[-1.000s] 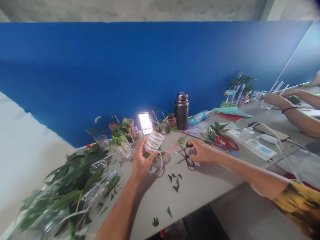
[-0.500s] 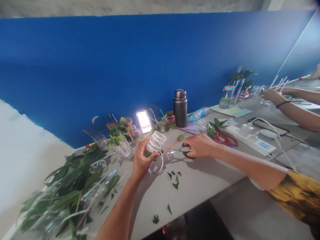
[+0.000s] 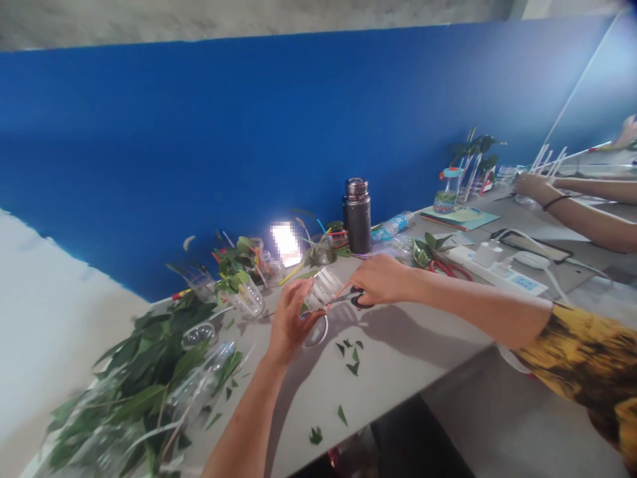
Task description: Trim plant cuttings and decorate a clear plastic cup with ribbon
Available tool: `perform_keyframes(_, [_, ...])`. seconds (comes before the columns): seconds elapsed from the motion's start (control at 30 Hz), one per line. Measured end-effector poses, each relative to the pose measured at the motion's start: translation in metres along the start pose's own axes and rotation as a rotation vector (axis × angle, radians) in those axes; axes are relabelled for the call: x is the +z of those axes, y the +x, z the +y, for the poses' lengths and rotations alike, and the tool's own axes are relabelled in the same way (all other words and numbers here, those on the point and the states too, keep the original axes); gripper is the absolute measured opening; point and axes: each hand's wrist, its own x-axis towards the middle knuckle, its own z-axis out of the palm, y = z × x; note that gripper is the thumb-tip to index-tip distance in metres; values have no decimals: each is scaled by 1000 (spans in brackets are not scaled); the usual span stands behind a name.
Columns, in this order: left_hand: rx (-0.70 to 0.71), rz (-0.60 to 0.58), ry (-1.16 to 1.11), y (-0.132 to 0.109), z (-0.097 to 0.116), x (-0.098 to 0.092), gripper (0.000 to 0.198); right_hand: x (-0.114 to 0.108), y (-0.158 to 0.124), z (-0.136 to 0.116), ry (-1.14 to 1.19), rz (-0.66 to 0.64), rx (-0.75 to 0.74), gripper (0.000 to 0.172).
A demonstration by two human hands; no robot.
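Both grips are clenched. Leafy branches (image 3: 139, 392) lie at the left end of our counter (image 3: 403, 345). Our left hand (image 3: 292, 320) clasps a ribbed clear plastic bottle section (image 3: 324, 289), held just above a plastic ring (image 3: 318, 334). Our right hand (image 3: 384, 279) closes on black-handled scissors (image 3: 361, 301), their blades touching the section. Farther right sits a white power strip (image 3: 502, 277).
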Motion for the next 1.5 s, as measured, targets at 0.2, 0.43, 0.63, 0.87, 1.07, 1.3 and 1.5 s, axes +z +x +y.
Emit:
perform_keyframes(0.2, [-381,48,-291,3,4,0,65,11,-3,3,17,-36,-4,22])
perform_keyframes(0.43, [-1068,169,-1239,1,-5,1,41,59,-12,37,279,-4,144,32])
perform_keyframes(0.63, [-1220,52,-1473,-9,1,14,37,93,-19,58,563,-42,115,42])
perform_keyframes(0.87, [-1139,-41,-1359,-5,11,12,39,98,-32,84,379,-19,427,38])
perform_keyframes(1.07, [-1109,-103,-1357,-3,14,9,46,107,-37,103,225,-31,492,31])
perform_keyframes(1.3, [-1113,-107,-1470,-1,20,8,48,94,-27,94,38,-140,382,31])
perform_keyframes(1.5, [-1200,-37,-1579,2,14,5,42,87,-8,109,303,-422,329,23])
